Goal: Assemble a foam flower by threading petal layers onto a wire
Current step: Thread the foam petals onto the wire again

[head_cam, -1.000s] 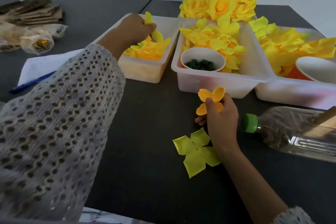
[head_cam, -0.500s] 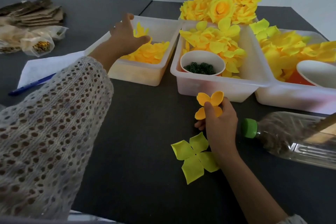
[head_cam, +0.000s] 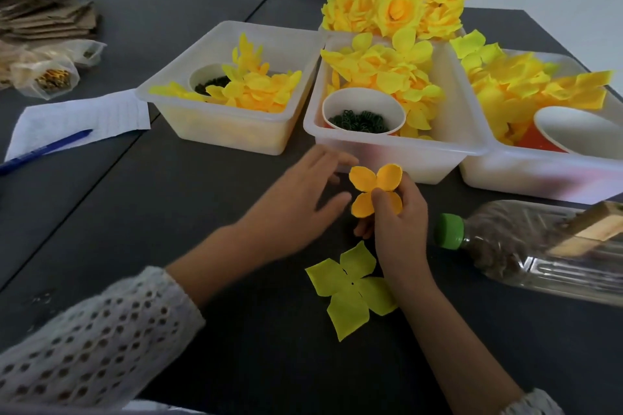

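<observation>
My right hand (head_cam: 399, 229) pinches a small orange four-petal foam layer (head_cam: 376, 189) upright, thumb pressed on its centre; no wire is visible. My left hand (head_cam: 296, 209) hovers just left of it, fingers spread, holding nothing. A larger pale yellow four-petal layer (head_cam: 350, 286) lies flat on the dark table (head_cam: 202, 280) below my right hand. Three translucent bins hold loose petals: the left bin (head_cam: 232, 131), the middle bin (head_cam: 394, 152) and the right bin (head_cam: 539, 175). A white cup of small dark green rings (head_cam: 362, 118) stands in the middle bin.
Finished yellow foam flowers (head_cam: 397, 0) are piled behind the bins. A clear bottle with a green cap (head_cam: 526, 246) lies on its side at right. Paper and a blue pen (head_cam: 47, 148) lie at left, with cardboard pieces and small bags (head_cam: 43, 40) beyond.
My left hand has left the left bin and come down next to the orange layer, empty. My right hand has kept its hold on that layer.
</observation>
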